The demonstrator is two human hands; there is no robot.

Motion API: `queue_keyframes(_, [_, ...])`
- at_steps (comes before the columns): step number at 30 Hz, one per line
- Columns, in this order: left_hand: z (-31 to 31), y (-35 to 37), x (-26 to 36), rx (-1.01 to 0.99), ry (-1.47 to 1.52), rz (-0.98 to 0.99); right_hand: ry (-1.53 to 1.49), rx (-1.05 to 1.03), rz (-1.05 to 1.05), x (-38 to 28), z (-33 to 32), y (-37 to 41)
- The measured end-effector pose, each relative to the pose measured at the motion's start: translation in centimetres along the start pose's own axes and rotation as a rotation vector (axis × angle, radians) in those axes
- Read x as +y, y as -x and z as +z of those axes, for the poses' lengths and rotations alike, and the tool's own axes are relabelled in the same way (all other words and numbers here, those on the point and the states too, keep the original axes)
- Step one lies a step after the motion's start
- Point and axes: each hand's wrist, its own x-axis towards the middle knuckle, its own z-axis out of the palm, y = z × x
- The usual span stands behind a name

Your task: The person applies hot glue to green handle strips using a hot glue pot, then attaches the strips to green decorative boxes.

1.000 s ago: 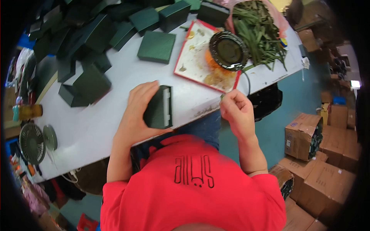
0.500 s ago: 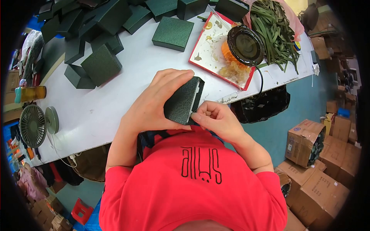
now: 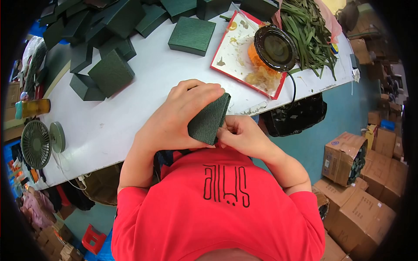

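At centre, the left hand (image 3: 167, 116) is gripping the box (image 3: 208, 121), which is slanting toward upper right. The curled right hand (image 3: 246, 137) is meeting its lower-right edge, any grip hidden.

The person I am linked to wears a bright red, short-sleeved cloth T-shirt (image 3: 217, 232); I see its loose left sleeve (image 3: 133, 198) and right sleeve (image 3: 301, 202) stop above the elbows. Across the chest I get thin, elongated black outline lettering (image 3: 225, 186), upside down to me, spelling "smile", with two small black dots (image 3: 231, 204) by the middle letter. Both forearms are bare, as are the left hand (image 3: 167, 117) and right hand (image 3: 244, 135). Dark blue fabric (image 3: 163, 158) shows beyond the shirt; I cannot tell which garment it is.
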Motion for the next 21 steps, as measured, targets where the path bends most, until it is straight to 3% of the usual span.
queue_keyframes(6, [0.5, 0.2, -0.2, 0.043, -0.095, -0.019, 0.015, -0.051, 0.122, -1.0, -0.9, -0.2])
queue_keyframes(8, [0.2, 0.2, -0.3, 0.084, -0.09, -0.041, -0.221, 0.127, -0.068, -0.6, -0.4, 0.2])
queue_keyframes(11, [0.0, 0.3, -0.3, 0.137, -0.091, -0.068, 0.056, 0.397, -0.467, 0.6, -0.8, 0.7])
queue_keyframes(13, [0.1, 0.2, -0.4, 0.167, -0.095, -0.073, 0.224, 0.447, -0.541, 0.8, -1.5, 2.5])
queue_keyframes(14, [0.4, 0.3, -0.6, 0.184, -0.101, -0.073, 0.018, 0.154, -0.425, 1.1, -2.2, 3.4])
queue_keyframes(17, [0.8, -0.1, -0.3, 0.233, -0.086, -0.051, -0.081, -0.171, -0.008, 0.6, -0.7, 2.9])
queue_keyframes(18, [1.0, -0.3, -0.1, 0.25, -0.075, -0.04, -0.118, -0.199, 0.06, 1.2, -0.4, 2.3])
queue_keyframes(21, [1.5, -0.3, -0.3, 0.232, -0.035, 0.002, -0.374, -0.158, -0.044, 4.8, -0.5, 1.1])
